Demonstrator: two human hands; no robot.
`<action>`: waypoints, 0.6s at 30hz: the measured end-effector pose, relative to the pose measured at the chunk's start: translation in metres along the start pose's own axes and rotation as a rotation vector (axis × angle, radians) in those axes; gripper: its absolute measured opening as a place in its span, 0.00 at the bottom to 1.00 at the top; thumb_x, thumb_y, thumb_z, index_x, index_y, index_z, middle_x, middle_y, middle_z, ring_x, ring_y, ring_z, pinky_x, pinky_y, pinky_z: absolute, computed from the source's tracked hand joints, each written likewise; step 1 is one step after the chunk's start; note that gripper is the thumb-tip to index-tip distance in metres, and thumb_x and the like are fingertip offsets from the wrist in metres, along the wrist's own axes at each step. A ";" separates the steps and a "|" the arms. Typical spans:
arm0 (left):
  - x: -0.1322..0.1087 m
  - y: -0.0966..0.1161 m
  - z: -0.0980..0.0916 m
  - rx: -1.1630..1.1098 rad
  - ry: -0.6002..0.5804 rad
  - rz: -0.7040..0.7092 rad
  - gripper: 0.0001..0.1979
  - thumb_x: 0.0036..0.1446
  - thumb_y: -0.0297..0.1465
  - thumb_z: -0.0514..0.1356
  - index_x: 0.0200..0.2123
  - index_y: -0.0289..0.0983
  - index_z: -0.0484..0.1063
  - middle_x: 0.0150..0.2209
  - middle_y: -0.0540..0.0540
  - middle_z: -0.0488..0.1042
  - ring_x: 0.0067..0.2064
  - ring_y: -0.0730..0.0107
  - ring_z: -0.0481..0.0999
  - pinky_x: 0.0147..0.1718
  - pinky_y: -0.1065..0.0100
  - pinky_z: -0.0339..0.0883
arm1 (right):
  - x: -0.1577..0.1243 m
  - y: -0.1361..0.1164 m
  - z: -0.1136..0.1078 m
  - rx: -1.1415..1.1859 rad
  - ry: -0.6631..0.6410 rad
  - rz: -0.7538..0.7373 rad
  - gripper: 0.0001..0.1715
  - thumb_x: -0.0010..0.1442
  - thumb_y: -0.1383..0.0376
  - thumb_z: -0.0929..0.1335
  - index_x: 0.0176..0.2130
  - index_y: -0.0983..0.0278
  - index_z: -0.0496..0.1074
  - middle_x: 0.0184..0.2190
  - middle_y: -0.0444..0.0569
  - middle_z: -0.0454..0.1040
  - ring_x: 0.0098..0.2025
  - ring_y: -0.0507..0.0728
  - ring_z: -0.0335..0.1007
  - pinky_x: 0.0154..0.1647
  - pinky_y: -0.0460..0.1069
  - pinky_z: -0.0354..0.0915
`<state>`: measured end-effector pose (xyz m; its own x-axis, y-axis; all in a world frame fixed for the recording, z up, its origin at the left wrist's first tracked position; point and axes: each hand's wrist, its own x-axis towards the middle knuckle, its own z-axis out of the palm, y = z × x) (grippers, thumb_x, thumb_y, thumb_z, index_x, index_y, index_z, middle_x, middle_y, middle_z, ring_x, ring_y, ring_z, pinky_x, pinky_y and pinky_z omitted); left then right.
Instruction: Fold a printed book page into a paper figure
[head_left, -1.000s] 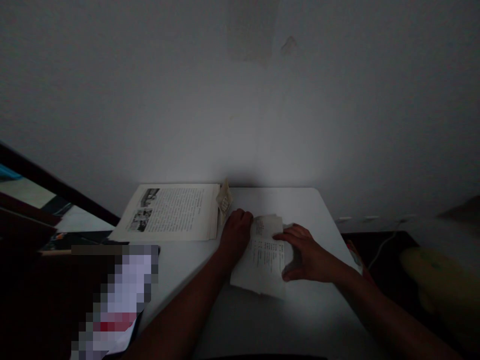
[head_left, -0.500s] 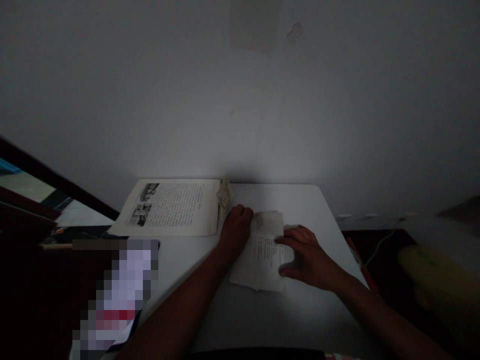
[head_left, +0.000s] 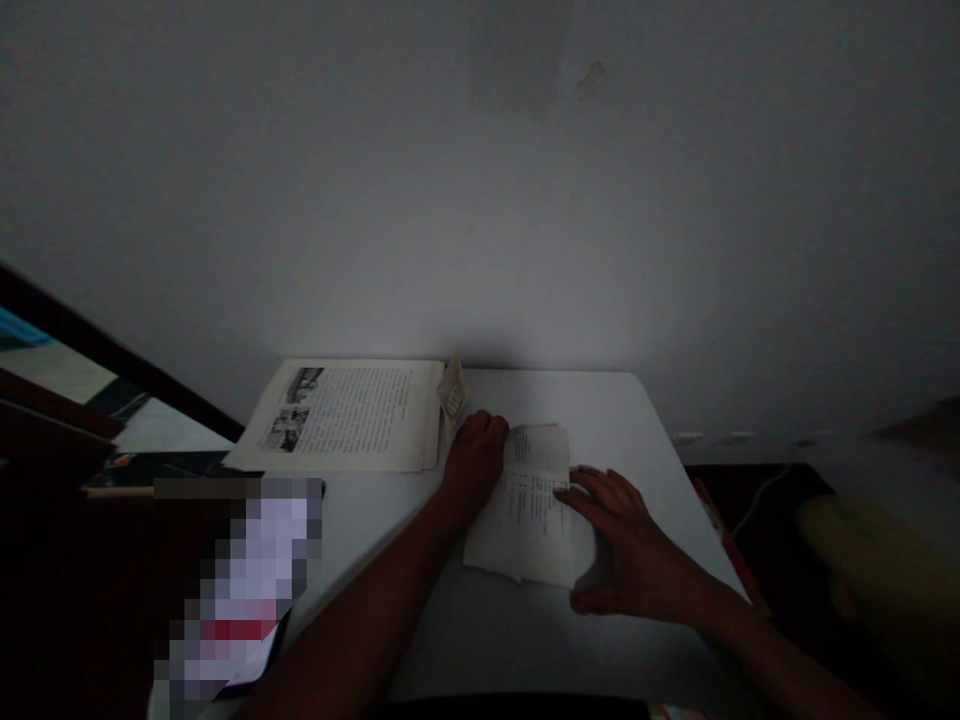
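Note:
A creased, printed sheet of paper (head_left: 536, 510) lies on the white table (head_left: 600, 400), its lower edge uneven. My left hand (head_left: 476, 458) is curled at the sheet's upper left edge, fingers bent; whether it pinches the paper is hidden. At the right edge of the sheet is my right hand (head_left: 619, 545), thumb and fingers spread wide, with the index fingertip over the paper and the thumb by the lower right corner. Just beyond my left hand stands a small folded paper piece (head_left: 453, 390).
A stack of printed pages (head_left: 360, 415) with pictures lies at the back left. Near the left edge is a phone-like device (head_left: 259, 570), blurred by pixels. Behind the table rises a grey wall (head_left: 375, 200). A yellowish shape (head_left: 862, 550) is at the lower right.
My right hand has opened wider, its thumb moving down and toward me along the sheet's right edge. My left hand stays at the upper left edge. The view has shifted slightly.

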<state>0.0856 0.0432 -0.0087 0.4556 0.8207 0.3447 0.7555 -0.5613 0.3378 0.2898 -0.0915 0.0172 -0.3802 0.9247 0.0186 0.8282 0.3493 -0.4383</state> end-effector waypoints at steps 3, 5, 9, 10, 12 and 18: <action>0.000 0.000 -0.001 -0.031 0.011 0.007 0.07 0.60 0.24 0.49 0.33 0.36 0.66 0.34 0.45 0.66 0.38 0.66 0.66 0.40 0.65 0.62 | 0.004 0.000 -0.006 0.164 0.067 0.049 0.48 0.40 0.49 0.74 0.57 0.57 0.60 0.60 0.56 0.56 0.62 0.69 0.47 0.60 0.67 0.45; 0.000 0.000 -0.002 -0.066 0.021 0.004 0.07 0.60 0.24 0.50 0.32 0.35 0.65 0.34 0.45 0.67 0.37 0.66 0.66 0.40 0.65 0.63 | 0.010 0.000 -0.010 0.331 0.123 0.112 0.33 0.49 0.52 0.71 0.53 0.57 0.65 0.55 0.54 0.63 0.58 0.65 0.57 0.57 0.63 0.55; 0.000 0.002 -0.006 -0.164 0.036 -0.016 0.06 0.60 0.27 0.50 0.32 0.35 0.65 0.33 0.45 0.68 0.36 0.66 0.67 0.39 0.65 0.63 | 0.030 0.003 -0.015 0.497 0.177 0.228 0.19 0.55 0.56 0.67 0.45 0.59 0.71 0.39 0.49 0.74 0.40 0.57 0.70 0.43 0.53 0.66; 0.000 0.003 -0.007 -0.190 0.041 -0.021 0.06 0.60 0.27 0.50 0.33 0.35 0.65 0.33 0.45 0.68 0.36 0.66 0.67 0.38 0.65 0.63 | 0.036 0.004 -0.018 0.467 0.194 0.240 0.17 0.55 0.56 0.67 0.43 0.60 0.73 0.33 0.48 0.75 0.34 0.55 0.70 0.37 0.51 0.67; -0.001 0.004 -0.010 -0.239 0.047 -0.025 0.07 0.61 0.29 0.49 0.34 0.35 0.65 0.33 0.45 0.68 0.36 0.66 0.67 0.38 0.65 0.63 | 0.050 0.007 -0.024 0.417 0.204 0.242 0.14 0.56 0.57 0.66 0.39 0.61 0.76 0.25 0.45 0.73 0.26 0.52 0.66 0.30 0.48 0.64; -0.007 0.003 -0.017 -0.446 0.002 -0.044 0.13 0.62 0.33 0.47 0.44 0.34 0.64 0.40 0.41 0.70 0.40 0.64 0.69 0.41 0.63 0.63 | 0.072 0.025 -0.050 0.830 0.191 0.362 0.15 0.47 0.59 0.72 0.36 0.62 0.77 0.26 0.45 0.75 0.25 0.53 0.67 0.27 0.47 0.62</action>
<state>0.0774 0.0340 0.0047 0.4265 0.8448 0.3231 0.4970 -0.5173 0.6967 0.3037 -0.0086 0.0524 -0.0199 0.9913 -0.1297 0.2944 -0.1182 -0.9483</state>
